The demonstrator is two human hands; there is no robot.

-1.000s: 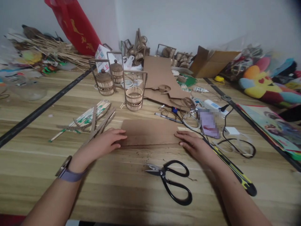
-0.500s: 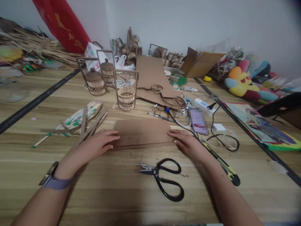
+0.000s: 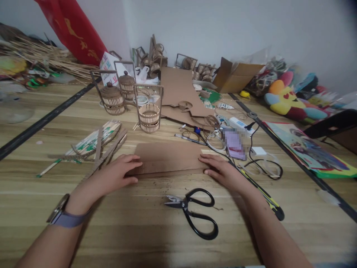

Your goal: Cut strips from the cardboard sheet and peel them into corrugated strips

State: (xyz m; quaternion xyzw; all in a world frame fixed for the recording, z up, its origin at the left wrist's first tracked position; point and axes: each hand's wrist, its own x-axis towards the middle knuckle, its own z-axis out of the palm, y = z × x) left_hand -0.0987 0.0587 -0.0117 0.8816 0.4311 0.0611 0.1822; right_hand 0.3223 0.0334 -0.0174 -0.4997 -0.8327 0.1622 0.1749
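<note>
A flat rectangular piece of brown cardboard [image 3: 170, 158] lies on the wooden table in front of me, with a crease line along its near part. My left hand [image 3: 118, 172] rests at its left end, fingers stretched over the edge and thumb apart on the table side. At the opposite end, my right hand [image 3: 219, 169] touches the right edge with outstretched fingers, its thumb spread below. Between my forearms lies a pair of black-handled scissors [image 3: 185, 208], blades slightly apart and pointing left. Dark crumbs are scattered between the scissors and the cardboard.
Cardboard strips [image 3: 107, 149] lie left of the cardboard. Behind it stand small slatted baskets [image 3: 150, 117] with tall handles and a larger cardboard sheet [image 3: 175, 85]. To the right are a phone [image 3: 234, 143], cables, a yellow-black utility knife [image 3: 263, 195] and a power strip [image 3: 241, 125].
My left thumb has moved slightly away from the cardboard's near edge, toward me. The cardboard and scissors stay in place, and my right hand has hardly shifted.
</note>
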